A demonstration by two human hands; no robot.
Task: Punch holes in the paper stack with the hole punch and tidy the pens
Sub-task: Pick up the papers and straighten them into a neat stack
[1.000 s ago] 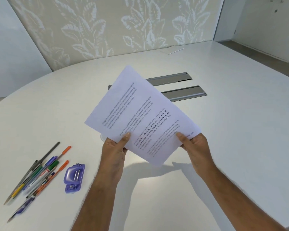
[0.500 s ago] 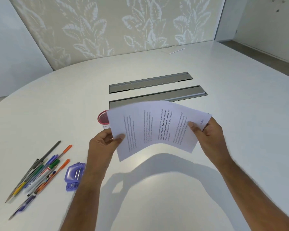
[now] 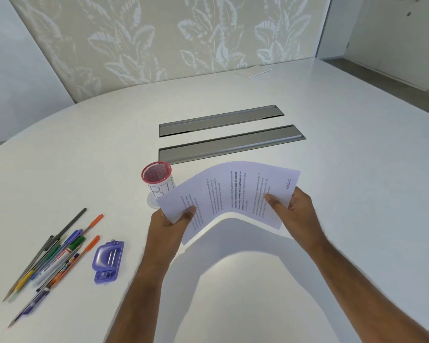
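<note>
White table (image 3: 332, 194), paper stack (image 3: 233, 191) half-hiding pen cup (image 3: 156, 177)

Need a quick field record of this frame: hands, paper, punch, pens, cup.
left hand: grips the paper stack's left end
right hand: grips its right end
paper stack: held above the table, arched upward in the middle, printed side up
hole punch: purple, on the table left of the left arm, untouched
pens: loose pile left of the punch
pen cup: red mesh, upright, looks empty, partly behind the paper
table: white
</note>
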